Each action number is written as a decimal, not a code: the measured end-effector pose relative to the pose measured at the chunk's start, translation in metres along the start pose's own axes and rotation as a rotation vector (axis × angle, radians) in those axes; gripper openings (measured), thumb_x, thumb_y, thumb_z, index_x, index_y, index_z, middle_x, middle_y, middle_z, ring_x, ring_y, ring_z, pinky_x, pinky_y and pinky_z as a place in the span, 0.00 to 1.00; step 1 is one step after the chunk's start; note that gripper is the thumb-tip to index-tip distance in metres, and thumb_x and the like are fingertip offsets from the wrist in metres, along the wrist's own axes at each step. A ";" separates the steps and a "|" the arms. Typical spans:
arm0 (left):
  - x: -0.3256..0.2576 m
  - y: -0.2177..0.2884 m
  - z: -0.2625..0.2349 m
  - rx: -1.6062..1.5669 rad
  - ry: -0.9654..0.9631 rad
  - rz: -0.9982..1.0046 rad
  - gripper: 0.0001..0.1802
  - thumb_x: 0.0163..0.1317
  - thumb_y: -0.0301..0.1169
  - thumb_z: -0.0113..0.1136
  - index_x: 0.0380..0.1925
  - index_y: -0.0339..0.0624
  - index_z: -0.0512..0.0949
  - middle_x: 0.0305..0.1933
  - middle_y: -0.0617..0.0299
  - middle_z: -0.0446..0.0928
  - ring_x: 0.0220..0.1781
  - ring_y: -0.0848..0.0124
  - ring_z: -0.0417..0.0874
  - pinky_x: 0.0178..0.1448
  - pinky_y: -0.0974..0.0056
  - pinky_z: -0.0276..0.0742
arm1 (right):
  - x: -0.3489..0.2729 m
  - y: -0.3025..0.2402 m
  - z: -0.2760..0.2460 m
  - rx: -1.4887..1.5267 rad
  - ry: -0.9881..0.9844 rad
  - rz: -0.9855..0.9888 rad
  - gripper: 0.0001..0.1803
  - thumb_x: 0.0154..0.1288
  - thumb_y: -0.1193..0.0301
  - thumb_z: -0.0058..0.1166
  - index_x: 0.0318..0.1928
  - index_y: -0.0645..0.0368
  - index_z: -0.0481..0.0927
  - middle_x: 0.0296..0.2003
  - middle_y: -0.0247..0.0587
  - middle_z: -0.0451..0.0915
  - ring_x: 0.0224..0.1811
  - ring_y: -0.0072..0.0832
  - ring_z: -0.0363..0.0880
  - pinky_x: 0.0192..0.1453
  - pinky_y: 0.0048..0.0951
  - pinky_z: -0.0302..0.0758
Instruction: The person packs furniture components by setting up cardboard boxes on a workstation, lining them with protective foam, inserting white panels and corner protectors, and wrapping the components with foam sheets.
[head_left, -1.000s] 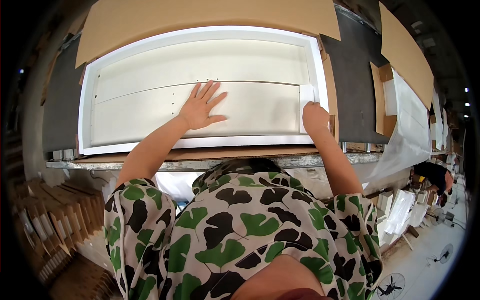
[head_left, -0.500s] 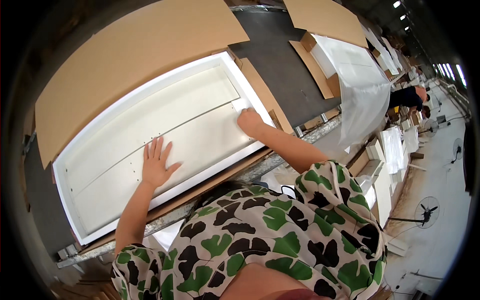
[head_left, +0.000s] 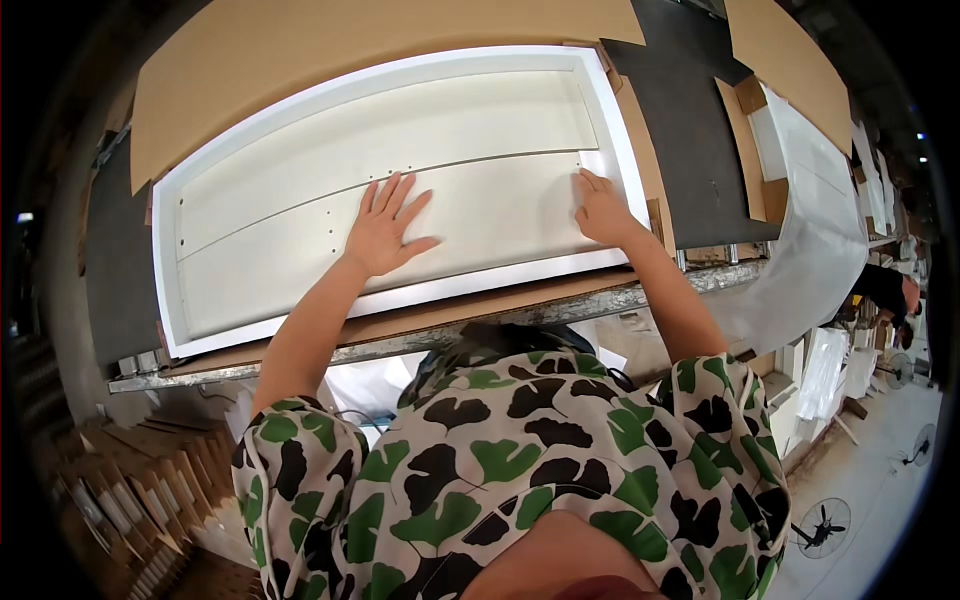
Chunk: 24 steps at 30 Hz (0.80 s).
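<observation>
Since half a second ago your view has swung back level, and your right hand (head_left: 603, 208) now sits nearer the panel's right end. Your left hand (head_left: 388, 228) lies flat with fingers spread on the white panel (head_left: 480, 190), mid-frame; the right presses with fingers together, gripping nothing, as far as I can tell. Uneven pressure could slide the panel inside its white frame (head_left: 165, 270). It looks smooth, pale and drilled with small holes.

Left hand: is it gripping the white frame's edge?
No, the left hand lies flat, fingers spread, on the white panel, away from the white frame.
</observation>
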<state>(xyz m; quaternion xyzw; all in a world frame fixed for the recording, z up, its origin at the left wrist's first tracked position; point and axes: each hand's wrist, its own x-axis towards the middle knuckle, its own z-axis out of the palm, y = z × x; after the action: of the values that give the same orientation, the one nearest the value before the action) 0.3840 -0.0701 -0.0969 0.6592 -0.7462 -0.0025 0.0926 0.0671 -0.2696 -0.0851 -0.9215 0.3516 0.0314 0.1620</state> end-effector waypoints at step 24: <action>-0.094 0.311 -0.002 -0.633 1.226 -1.247 0.15 0.61 0.31 0.53 0.40 0.28 0.75 0.39 0.53 0.78 0.41 0.68 0.79 0.50 0.65 0.73 | -0.115 0.051 -0.039 0.014 0.186 -0.804 0.18 0.51 0.55 0.54 0.32 0.58 0.74 0.30 0.40 0.75 0.38 0.36 0.72 0.44 0.35 0.68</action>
<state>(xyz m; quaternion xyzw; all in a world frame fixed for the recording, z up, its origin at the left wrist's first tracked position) 0.0889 0.0635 -0.0683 0.7715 -0.0422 0.0934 0.6280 -0.0552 -0.2442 -0.0426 -0.9832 -0.0229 -0.1202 0.1351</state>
